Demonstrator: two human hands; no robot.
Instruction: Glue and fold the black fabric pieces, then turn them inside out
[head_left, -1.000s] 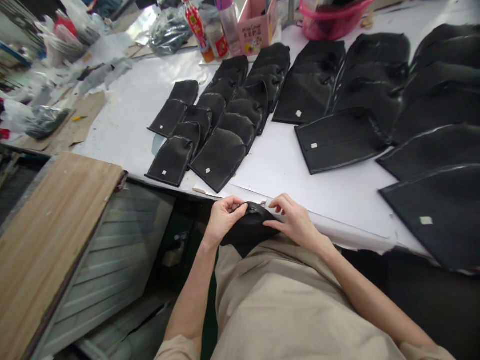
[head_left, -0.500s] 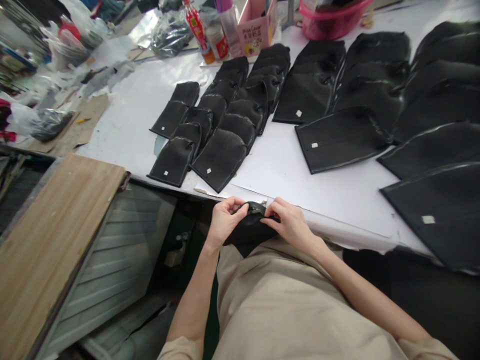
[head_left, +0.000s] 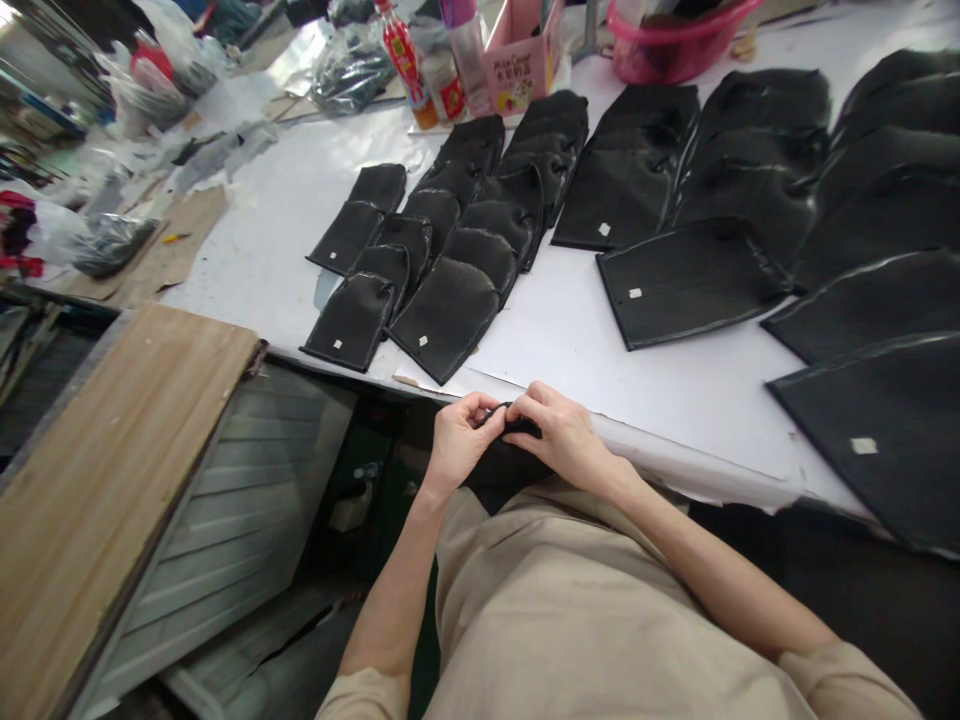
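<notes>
My left hand [head_left: 466, 440] and my right hand [head_left: 559, 435] meet at the table's front edge, close to my body. Both pinch the upper rim of a black leather-like piece [head_left: 525, 427] between thumb and fingers. The fingertips almost touch, and most of the piece is hidden by them or dark against the gap below. On the table beyond lie overlapping rows of similar flat black pieces, smaller ones [head_left: 446, 318] to the left and larger ones [head_left: 690, 283] to the right. Several of them carry a small white sticker.
A red-labelled bottle [head_left: 405, 62], a jar [head_left: 445, 88], a pink box [head_left: 519, 62] and a pink basket [head_left: 675, 50] stand at the back of the white-covered table [head_left: 547, 345]. A wooden board [head_left: 127, 400] on a cabinet is at the left. Plastic bags [head_left: 97, 235] lie beyond it.
My hands have drawn together along the rim, the right one moving left, so the piece's edge is now bunched between them. The view has shifted slightly.
</notes>
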